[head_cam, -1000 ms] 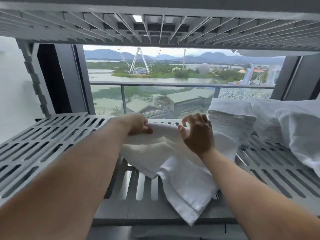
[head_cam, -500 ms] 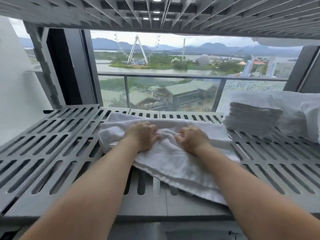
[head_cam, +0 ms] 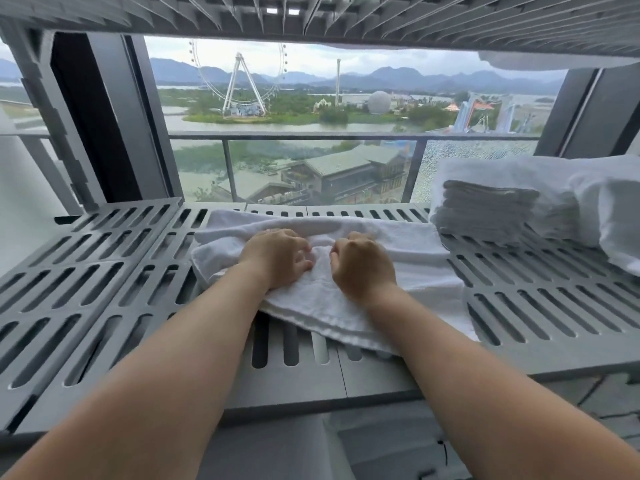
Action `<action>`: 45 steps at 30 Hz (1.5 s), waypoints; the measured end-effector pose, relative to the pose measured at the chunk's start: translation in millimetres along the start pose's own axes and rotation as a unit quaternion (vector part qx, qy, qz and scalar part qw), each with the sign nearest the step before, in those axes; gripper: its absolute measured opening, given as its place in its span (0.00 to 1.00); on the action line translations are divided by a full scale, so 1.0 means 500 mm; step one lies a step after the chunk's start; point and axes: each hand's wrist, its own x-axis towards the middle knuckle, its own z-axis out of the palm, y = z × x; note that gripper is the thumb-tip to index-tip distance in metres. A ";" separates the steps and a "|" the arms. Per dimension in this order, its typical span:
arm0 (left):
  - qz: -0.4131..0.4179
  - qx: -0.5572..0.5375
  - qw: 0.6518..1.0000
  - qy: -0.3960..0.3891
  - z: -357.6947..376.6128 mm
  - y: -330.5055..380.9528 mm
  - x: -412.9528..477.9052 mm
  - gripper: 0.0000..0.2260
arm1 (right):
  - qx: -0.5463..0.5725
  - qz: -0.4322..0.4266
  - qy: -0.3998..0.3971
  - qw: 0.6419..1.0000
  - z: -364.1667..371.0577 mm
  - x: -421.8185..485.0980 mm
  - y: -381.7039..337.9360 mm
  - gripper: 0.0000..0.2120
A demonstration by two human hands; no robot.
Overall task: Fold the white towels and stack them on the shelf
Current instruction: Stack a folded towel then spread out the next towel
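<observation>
White towel [head_cam: 408, 258] on slatted shelf [head_cam: 104, 271], left hand [head_cam: 277, 258], right hand [head_cam: 360, 268], both hands curled, pinching cloth

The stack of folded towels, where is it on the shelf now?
In the head view, the stack of folded towels sits at the shelf's right rear, beside loose white towels, right of the towel under both hands.

Towel [head_cam: 398, 268] spread mid-shelf [head_cam: 104, 271], both hands side by side on it: left hand [head_cam: 277, 256], right hand [head_cam: 360, 265]. Folded stack [head_cam: 485, 213] to the right.
</observation>
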 end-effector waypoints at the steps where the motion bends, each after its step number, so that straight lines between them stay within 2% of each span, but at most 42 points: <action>1: -0.004 0.017 1.000 0.014 -0.003 0.004 -0.007 0.16 | 0.018 0.004 -0.026 0.999 -0.001 -0.005 -0.002 0.14; 5: -0.041 0.060 0.996 0.044 -0.015 0.026 -0.035 0.14 | -0.001 0.032 -0.137 0.990 -0.006 -0.024 0.001 0.21; 10: -0.089 0.065 0.993 -0.047 -0.039 0.047 -0.064 0.19 | -0.009 0.005 -0.176 0.984 -0.010 -0.043 0.034 0.20; 14: -0.176 0.083 0.975 -0.104 -0.055 0.072 -0.097 0.25 | 0.018 0.017 -0.207 0.978 -0.027 -0.060 0.066 0.24; 18: -0.191 0.086 0.973 -0.100 -0.081 0.092 -0.129 0.18 | 0.027 0.057 -0.219 0.974 -0.053 -0.075 0.071 0.24; 23: -0.253 0.038 0.958 -0.128 -0.111 0.117 -0.159 0.18 | 0.027 0.084 -0.173 0.981 -0.082 -0.093 0.073 0.17; 25: -0.251 0.081 0.961 -0.086 -0.115 0.122 -0.168 0.14 | 0.032 0.078 -0.156 0.984 -0.084 -0.102 0.078 0.17; 28: -0.223 0.153 0.962 0.026 -0.113 0.120 -0.175 0.08 | 0.040 0.060 -0.141 0.987 -0.082 -0.110 0.082 0.18; 30: -0.202 0.181 0.962 0.043 -0.113 0.105 -0.170 0.08 | 0.046 0.060 -0.114 0.991 -0.079 -0.103 0.084 0.19; 33: -0.191 0.200 0.961 0.023 -0.117 0.072 -0.148 0.10 | 0.034 0.073 -0.074 0.994 -0.077 -0.076 0.083 0.18; 36: -0.195 0.197 0.961 -0.016 -0.117 0.047 -0.119 0.06 | -0.003 0.080 -0.042 0.996 -0.066 -0.046 0.088 0.18; 40: -0.182 0.152 0.969 -0.077 -0.112 0.013 -0.087 0.03 | -0.077 0.074 -0.040 0.993 -0.052 -0.011 0.090 0.15; 42: -0.170 0.130 0.974 -0.076 -0.113 -0.009 -0.071 0.06 | -0.099 0.082 -0.042 0.991 -0.046 0.009 0.091 0.11; 45: -0.172 0.110 0.978 -0.048 -0.119 -0.043 -0.044 0.09 | -0.108 0.096 -0.015 0.989 -0.038 0.042 0.091 0.12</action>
